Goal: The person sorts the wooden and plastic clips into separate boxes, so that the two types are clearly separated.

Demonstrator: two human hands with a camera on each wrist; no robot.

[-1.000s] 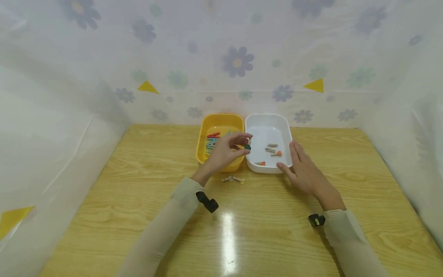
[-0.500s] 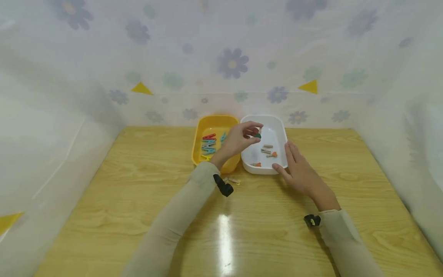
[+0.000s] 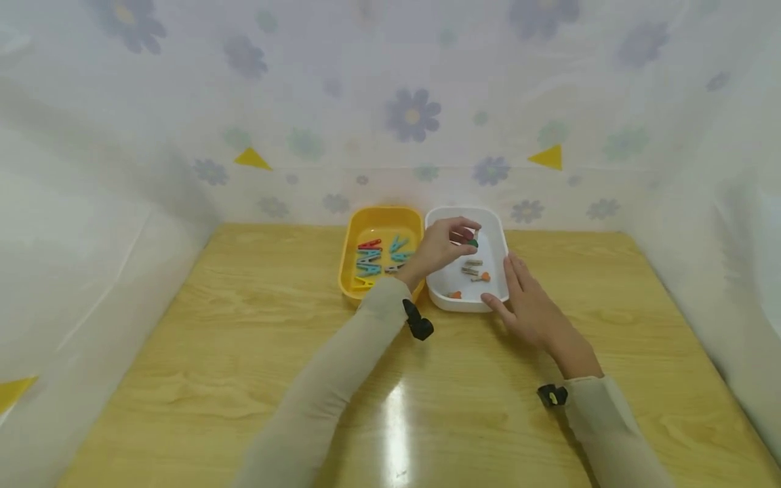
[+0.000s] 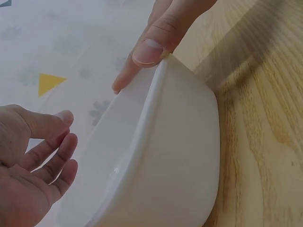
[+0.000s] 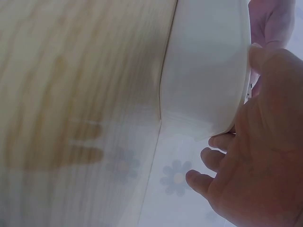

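In the head view my left hand (image 3: 443, 248) pinches a small wooden clothespin with a green end (image 3: 473, 242) above the white plastic tub (image 3: 436, 288). That clothespin is hidden behind thumb and fingertips in the left wrist view. My right hand (image 3: 537, 308) rests against the tub's near right corner, its fingers straight along the side and the thumb on the front rim. Wooden clothespins (image 3: 470, 270) lie inside the tub, two plain and two with orange ends, one of these (image 3: 454, 295) near the front wall.
A yellow tub (image 3: 346, 261) stands on the white one's left, holding several plastic clothespins: blue (image 3: 369, 270), red (image 3: 369, 244), yellow (image 3: 363, 282). Both are at the back of the wooden table (image 3: 256, 325), before a flower-patterned curtain (image 3: 342, 102). My left forearm crosses the table's middle.
My left hand has moved right with the green-ended clothespin, from between the tubs to over the white one. My forearm now covers two clothespins seen earlier on the table. The right hand stays put.
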